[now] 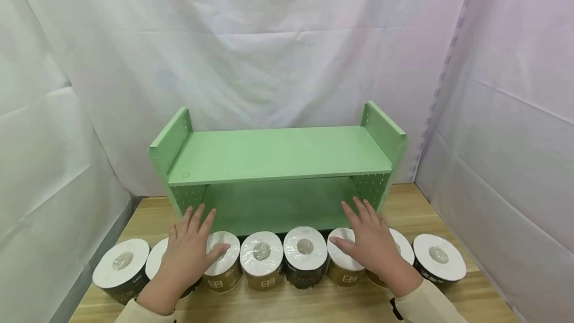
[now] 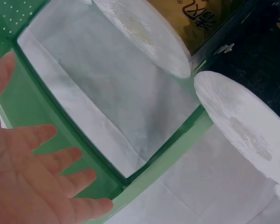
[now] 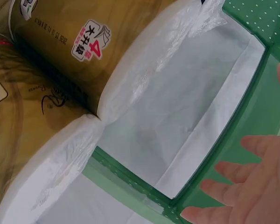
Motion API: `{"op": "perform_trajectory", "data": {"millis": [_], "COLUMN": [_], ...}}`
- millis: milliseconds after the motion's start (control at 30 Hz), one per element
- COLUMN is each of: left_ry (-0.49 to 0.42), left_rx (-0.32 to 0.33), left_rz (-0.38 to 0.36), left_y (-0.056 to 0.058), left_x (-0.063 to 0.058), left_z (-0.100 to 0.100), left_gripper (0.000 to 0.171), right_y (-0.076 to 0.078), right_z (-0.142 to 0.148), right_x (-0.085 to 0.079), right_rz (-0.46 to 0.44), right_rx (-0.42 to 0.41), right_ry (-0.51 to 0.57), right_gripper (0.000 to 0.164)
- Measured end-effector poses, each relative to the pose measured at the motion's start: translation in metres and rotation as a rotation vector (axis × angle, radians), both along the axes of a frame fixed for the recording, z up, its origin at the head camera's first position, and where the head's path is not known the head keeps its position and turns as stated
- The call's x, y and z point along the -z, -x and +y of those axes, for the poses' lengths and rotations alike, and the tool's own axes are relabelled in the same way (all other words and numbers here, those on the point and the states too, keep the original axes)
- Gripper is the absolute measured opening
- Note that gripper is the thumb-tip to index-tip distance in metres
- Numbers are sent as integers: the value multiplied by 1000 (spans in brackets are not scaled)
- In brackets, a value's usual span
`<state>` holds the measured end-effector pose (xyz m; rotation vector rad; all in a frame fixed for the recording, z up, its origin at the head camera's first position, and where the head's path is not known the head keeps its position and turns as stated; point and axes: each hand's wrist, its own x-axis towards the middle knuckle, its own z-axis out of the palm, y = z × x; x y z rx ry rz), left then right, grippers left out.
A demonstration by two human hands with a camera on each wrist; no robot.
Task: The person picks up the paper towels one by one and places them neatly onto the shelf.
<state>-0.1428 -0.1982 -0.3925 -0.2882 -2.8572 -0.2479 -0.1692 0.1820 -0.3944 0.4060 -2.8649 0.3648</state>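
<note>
White drapes (image 1: 278, 54) back the table (image 1: 269, 310) where left hand (image 1: 185, 255) and right hand (image 1: 374, 243) hover, fingers wide and empty, over paper rolls (image 1: 306, 270) before the green shelf (image 1: 278, 153); I'd grip each roll's sides.

Pale wood-grain tabletop (image 1: 409, 208), with grain running roughly from side to side; behind it, white rear cloth (image 1: 278, 64), hung in soft drapes with a horizontal crease across; to the left, left-hand cloth (image 1: 49, 93), also whitish and marked by fold lines; to the right, right-hand cloth (image 1: 511, 128), similarly creased, faintly pink toward the top; at the rear right corner, checked strip (image 1: 443, 75), slanting downward; along the tabletop's left edge, narrow grey band (image 1: 104, 250).
</note>
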Motion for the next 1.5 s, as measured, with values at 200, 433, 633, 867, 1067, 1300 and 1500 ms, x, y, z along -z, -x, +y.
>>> {"op": "perform_trajectory", "data": {"millis": [200, 433, 633, 867, 1067, 1300, 1500], "left_ry": [-9, -23, -16, -5, -10, -51, -68], "left_rx": [-3, -13, -19, -47, -59, -81, -126], "left_rz": [3, 7, 19, 27, 14, 36, 1], "left_y": [-2, -4, -6, -8, -9, -10, -11], "left_x": [1, 2, 4, 4, 4, 6, 4], "left_z": [-1, -3, -8, -14, -21, -31, -43], "left_gripper": [79, 78, 82, 82, 81, 79, 80], "right_y": [-1, 0, -1, 0, 2, 4, 9], "right_z": [4, 11, 15, 21, 26, 32, 41], "right_x": [-3, -7, -12, -19, -29, -37, -45], "right_rz": [40, 74, 95, 144, 173, 273, 445], "right_rx": [-4, -8, -20, -39, -26, -35, -66], "right_ry": [-1, 2, 27, 56, 70, 100, 132], "right_gripper": [84, 82, 82, 79, 72, 64, 60]}}
